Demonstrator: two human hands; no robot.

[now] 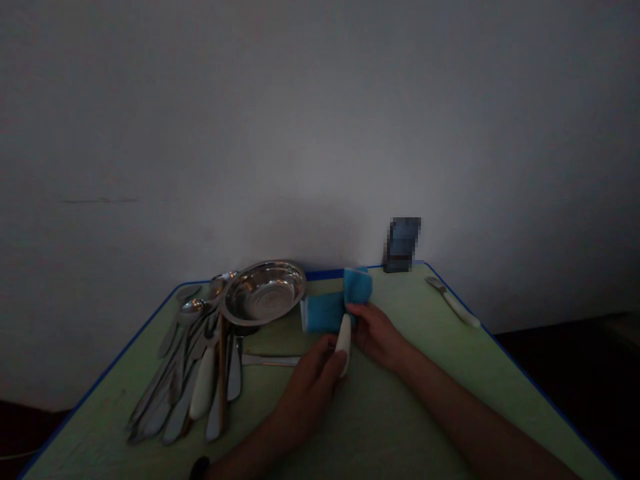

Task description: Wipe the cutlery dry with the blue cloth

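My left hand [313,377] is closed around the white handle of a piece of cutlery [344,340], which points away from me. Its far end is hidden inside a blue cloth [330,307]. My right hand [375,333] pinches that cloth around the hidden end. Both hands meet over the middle of the green table [425,400].
A steel bowl [265,292] sits tilted on a pile of several spoons and knives [200,360] at the left. A white-handled knife [453,301] lies at the far right edge. A dark blurred object [403,245] stands against the wall. A thin utensil [270,360] lies beside my left hand.
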